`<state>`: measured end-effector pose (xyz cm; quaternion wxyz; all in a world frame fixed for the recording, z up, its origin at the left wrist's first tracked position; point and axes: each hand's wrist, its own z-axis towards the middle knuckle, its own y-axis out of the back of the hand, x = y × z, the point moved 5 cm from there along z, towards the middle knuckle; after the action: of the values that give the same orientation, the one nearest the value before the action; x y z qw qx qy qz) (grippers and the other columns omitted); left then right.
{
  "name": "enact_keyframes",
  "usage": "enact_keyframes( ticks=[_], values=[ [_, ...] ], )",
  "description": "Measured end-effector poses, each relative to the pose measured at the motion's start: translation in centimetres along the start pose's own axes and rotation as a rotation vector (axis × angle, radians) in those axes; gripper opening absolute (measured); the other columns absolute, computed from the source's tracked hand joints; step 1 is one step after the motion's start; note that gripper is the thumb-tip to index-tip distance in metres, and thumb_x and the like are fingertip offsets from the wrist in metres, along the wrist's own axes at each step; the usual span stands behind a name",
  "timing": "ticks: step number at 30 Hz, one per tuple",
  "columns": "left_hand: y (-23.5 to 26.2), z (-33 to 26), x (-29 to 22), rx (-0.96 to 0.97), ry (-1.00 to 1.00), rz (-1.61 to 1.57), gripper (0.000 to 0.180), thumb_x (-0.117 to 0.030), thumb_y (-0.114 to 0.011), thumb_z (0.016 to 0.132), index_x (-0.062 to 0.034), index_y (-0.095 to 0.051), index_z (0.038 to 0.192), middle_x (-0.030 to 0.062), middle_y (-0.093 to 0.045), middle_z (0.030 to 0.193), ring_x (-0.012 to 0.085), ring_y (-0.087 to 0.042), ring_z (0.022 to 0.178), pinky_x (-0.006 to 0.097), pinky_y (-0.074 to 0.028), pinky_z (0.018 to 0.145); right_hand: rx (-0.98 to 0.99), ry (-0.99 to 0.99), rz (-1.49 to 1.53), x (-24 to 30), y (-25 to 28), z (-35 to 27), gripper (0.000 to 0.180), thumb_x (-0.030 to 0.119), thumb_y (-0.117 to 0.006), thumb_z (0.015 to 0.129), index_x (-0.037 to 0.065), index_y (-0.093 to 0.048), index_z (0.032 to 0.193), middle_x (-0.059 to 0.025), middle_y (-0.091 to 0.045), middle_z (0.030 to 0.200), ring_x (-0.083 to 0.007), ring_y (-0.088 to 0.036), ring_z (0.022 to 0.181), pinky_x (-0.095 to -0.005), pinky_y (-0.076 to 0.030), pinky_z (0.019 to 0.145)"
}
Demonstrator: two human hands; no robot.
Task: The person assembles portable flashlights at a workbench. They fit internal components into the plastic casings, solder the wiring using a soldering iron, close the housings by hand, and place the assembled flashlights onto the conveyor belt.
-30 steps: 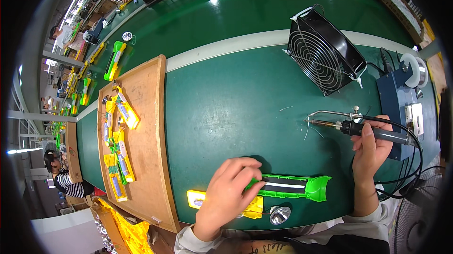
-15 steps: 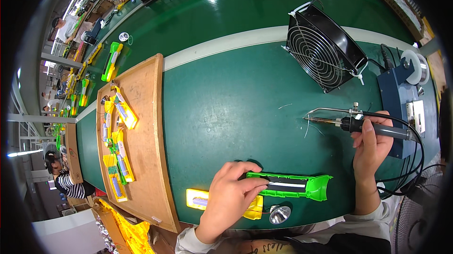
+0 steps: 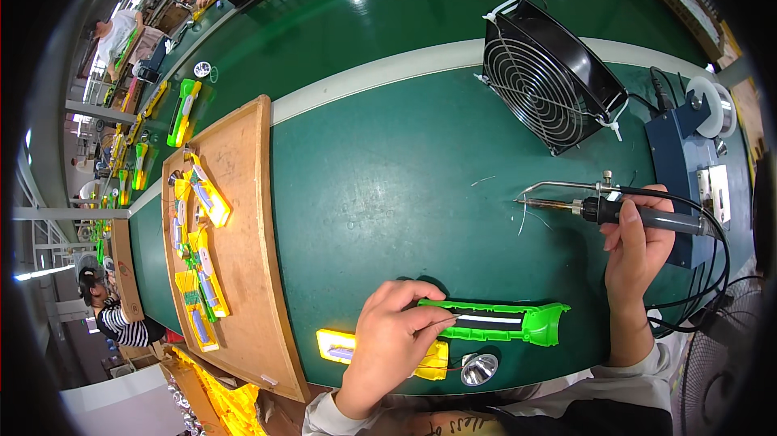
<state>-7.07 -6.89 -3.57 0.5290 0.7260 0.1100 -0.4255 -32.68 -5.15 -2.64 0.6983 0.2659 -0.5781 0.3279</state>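
Left hand (image 3: 392,339) pinches a thin wire at the green plastic housing (image 3: 494,323) near my table's (image 3: 388,185) front edge; right hand (image 3: 639,238) grips the black-handled soldering iron (image 3: 623,213), levelled.

The left hand (image 3: 392,347) pinched a thin wire over the green shell (image 3: 506,323) on the table (image 3: 388,193). The right hand (image 3: 639,246) gripped a soldering iron (image 3: 623,213), tip pointing left, near the fan (image 3: 546,80).

Left hand (image 3: 392,339) fingers pinched, palm down; right hand (image 3: 639,246) raised, grip closed, wrist bent
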Motion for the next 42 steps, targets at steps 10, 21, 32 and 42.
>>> enact_keyframes(
  ticks=[10,21,32,42],
  values=[
    [0.17,-0.09,0.24,-0.036,0.002,-0.035,0.013,-0.005,-0.071,0.059,-0.0067,-0.067,0.071,0.0025,-0.062,0.083,0.0181,-0.053,0.074,0.028,-0.043,0.063,-0.005,0.011,0.003,-0.10,0.12,0.02,0.015,0.009,-0.054,0.081,-0.003,-0.046,0.085,-0.0047,-0.047,0.078,-0.0028,-0.041,0.044,-0.0158,-0.039,0.042],
    [-0.08,0.01,0.26,-0.002,-0.021,-0.001,0.012,-0.005,-0.071,0.059,-0.0073,-0.067,0.070,0.0018,-0.062,0.082,0.0189,-0.054,0.073,0.028,-0.043,0.065,0.007,0.006,-0.017,-0.26,0.10,-0.02,0.014,0.008,-0.054,0.081,-0.003,-0.046,0.085,-0.0052,-0.048,0.077,-0.0034,-0.042,0.044,-0.0160,-0.039,0.043],
    [0.16,-0.26,0.05,-0.060,-0.040,-0.006,0.012,-0.006,-0.072,0.057,-0.0075,-0.067,0.069,0.0021,-0.064,0.084,0.0188,-0.057,0.073,0.029,-0.045,0.064,0.001,0.009,-0.028,-0.02,0.20,0.02,0.016,0.009,-0.055,0.081,-0.003,-0.046,0.086,-0.0055,-0.048,0.078,-0.0035,-0.042,0.044,-0.0163,-0.039,0.043],
    [-0.06,-0.47,-0.04,-0.061,-0.070,0.040,0.017,-0.003,-0.069,0.057,-0.0111,-0.068,0.071,0.0005,-0.064,0.086,0.0187,-0.057,0.074,0.029,-0.045,0.068,0.011,0.006,-0.014,0.05,0.22,0.17,0.016,0.010,-0.054,0.081,-0.003,-0.047,0.086,-0.0046,-0.048,0.074,-0.0037,-0.043,0.045,-0.0160,-0.038,0.042]
  ],
)
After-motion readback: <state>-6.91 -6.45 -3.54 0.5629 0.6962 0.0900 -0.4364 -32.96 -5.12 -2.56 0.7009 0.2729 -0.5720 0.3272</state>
